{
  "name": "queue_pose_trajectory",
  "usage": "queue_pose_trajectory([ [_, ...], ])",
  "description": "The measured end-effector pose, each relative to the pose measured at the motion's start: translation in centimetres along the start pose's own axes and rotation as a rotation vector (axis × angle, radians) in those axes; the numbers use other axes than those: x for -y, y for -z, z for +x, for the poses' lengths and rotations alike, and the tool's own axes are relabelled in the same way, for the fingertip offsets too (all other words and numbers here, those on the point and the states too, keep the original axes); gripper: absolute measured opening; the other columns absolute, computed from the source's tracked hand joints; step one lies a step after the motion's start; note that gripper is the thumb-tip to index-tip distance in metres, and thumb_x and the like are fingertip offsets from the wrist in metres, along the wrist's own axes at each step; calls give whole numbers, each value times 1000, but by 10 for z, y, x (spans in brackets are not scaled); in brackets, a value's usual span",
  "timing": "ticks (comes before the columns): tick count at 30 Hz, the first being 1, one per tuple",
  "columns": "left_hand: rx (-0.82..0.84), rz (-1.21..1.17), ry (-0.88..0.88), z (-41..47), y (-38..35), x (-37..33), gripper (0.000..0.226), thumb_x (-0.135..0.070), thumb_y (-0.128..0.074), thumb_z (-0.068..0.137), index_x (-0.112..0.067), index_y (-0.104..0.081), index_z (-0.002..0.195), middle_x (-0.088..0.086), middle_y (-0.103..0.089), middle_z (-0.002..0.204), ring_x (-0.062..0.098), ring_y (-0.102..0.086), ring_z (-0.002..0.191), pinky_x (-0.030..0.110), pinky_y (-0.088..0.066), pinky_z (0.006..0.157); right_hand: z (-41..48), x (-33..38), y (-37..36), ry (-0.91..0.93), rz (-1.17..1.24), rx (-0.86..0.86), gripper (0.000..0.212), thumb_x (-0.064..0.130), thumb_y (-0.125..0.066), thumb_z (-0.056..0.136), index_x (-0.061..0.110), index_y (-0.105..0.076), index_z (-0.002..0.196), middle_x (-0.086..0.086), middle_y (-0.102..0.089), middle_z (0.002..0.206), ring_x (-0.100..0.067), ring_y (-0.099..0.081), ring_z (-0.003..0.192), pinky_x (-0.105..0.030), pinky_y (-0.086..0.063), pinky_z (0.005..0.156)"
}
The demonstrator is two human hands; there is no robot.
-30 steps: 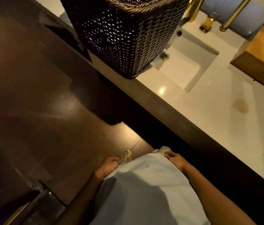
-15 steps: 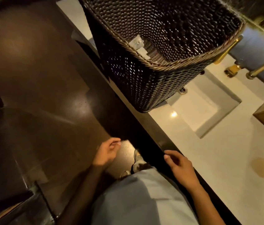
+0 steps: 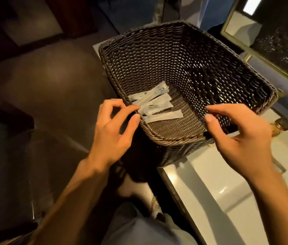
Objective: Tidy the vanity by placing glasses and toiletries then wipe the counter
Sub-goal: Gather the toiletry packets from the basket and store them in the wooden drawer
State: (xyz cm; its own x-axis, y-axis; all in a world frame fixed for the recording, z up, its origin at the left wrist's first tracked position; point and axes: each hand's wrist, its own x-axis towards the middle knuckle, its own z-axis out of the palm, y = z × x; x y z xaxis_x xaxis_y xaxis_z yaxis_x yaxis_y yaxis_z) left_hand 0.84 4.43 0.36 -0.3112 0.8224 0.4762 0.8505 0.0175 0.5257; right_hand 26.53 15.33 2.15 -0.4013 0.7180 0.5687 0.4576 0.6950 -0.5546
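Observation:
A dark woven basket (image 3: 171,50) stands on the left end of the white vanity counter (image 3: 203,175). Several white wrapped toiletry packets (image 3: 154,105) lie on its bottom, toward the left wall. My left hand (image 3: 112,128) hovers at the basket's left rim, fingers spread, fingertips next to the packets. My right hand (image 3: 240,138) is over the basket's near right corner, thumb and fingers apart. Neither hand holds anything.
A white sink basin (image 3: 228,191) lies just right of the basket, with gold tap fittings (image 3: 281,126) behind it. A gold-framed mirror (image 3: 267,48) rises at the back right. Dark polished floor (image 3: 42,96) fills the left. My grey trouser leg (image 3: 139,230) is at the bottom.
The view has tilted up so the basket's inside and the packets show. Both hands have risen from my lap to the basket's rim.

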Motion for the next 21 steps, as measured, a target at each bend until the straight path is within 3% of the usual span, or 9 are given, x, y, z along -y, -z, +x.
queue_pose_trajectory([
  [3, 45, 43, -95, 19, -3, 11, 34, -31, -54, 101, -8, -76, 113, 15, -59, 125, 30, -50, 124, 31, -35, 112, 13, -6, -10, -54, -161, 254, 28, 37, -47, 100, 26, -70, 111, 10, -70, 103, -12, -64, 96, -31, -51, 82],
  [7, 147, 95, -182, 45, -11, 34, 62, -49, -30, 105, -9, -77, 109, 7, -70, 118, 31, -54, 129, 61, -29, 117, 11, -5, -12, -57, -276, 340, 38, 42, -34, 103, 31, -70, 106, 14, -70, 96, -14, -63, 88, -39, -51, 72],
  [9, 137, 115, -249, 58, -14, 48, 64, -48, -27, 106, -10, -78, 104, 4, -72, 109, 28, -58, 124, 66, -24, 118, 11, -3, -10, -40, -271, 372, 40, 40, -33, 104, 27, -71, 101, 14, -69, 91, -15, -63, 83, -40, -50, 71],
  [14, 118, 81, -381, 99, -20, 82, 66, -49, -25, 106, -10, -78, 96, 2, -73, 101, 21, -62, 109, 63, -26, 118, 20, 9, -3, -91, -364, 502, 46, 45, -25, 103, 33, -70, 96, 19, -67, 87, -8, -63, 81, -33, -50, 68],
  [18, 91, 17, -386, 120, -23, 106, 66, -49, -26, 106, -10, -78, 96, 3, -74, 105, 20, -62, 111, 62, -26, 118, 31, 12, -1, -156, -383, 729, 55, 62, -6, 94, 42, -57, 95, 23, -59, 82, -1, -59, 81, -19, -43, 66],
  [21, 18, -67, -365, 121, -33, 117, 66, -48, -25, 106, -9, -78, 100, 3, -73, 110, 21, -61, 115, 60, -24, 119, 56, 4, -3, -196, -368, 996, 68, 79, -2, 83, 47, -48, 121, 27, -59, 102, 7, -57, 98, -18, -49, 80],
])
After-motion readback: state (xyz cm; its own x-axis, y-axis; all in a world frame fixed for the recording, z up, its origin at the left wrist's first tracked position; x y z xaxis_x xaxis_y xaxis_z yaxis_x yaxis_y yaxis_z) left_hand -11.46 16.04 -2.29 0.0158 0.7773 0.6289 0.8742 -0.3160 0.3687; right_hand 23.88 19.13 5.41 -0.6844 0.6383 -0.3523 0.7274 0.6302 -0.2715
